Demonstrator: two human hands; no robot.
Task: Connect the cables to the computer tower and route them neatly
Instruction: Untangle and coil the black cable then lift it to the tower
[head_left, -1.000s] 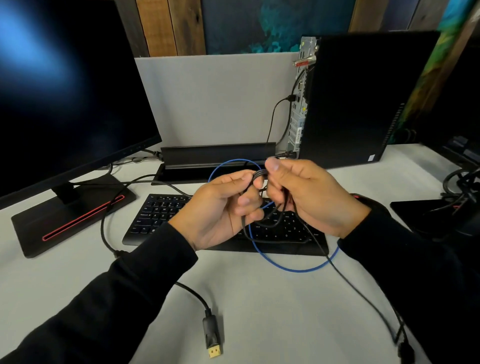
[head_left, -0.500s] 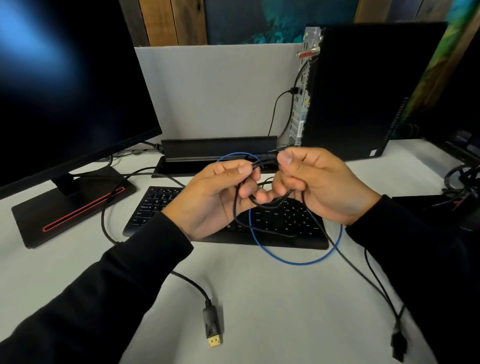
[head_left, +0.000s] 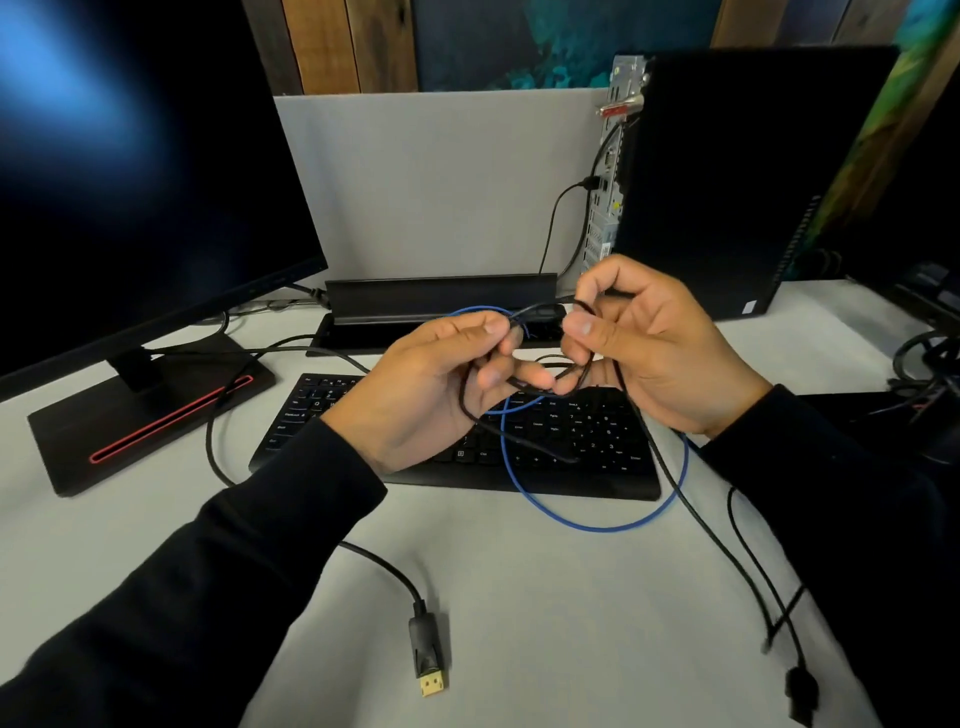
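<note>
The left hand (head_left: 431, 387) and right hand (head_left: 649, 348) both pinched tangled black cables (head_left: 540, 382) above the keyboard (head_left: 571, 457). It looked like untangling. Next, 1 plug (head_left: 428, 654), lying on the counter (head_left: 545, 623), must reach the tower (head_left: 737, 176).

A smooth matt pale-grey worktop (head_left: 519, 623) carries a matt black plastic keyboard (head_left: 571, 457), a glossy blue round cable (head_left: 597, 526), a gold-coloured metal plug tip (head_left: 432, 685), a glossy black monitor screen (head_left: 130, 182) and the bare-metal rear panel of a matt black computer tower (head_left: 610, 156).
</note>
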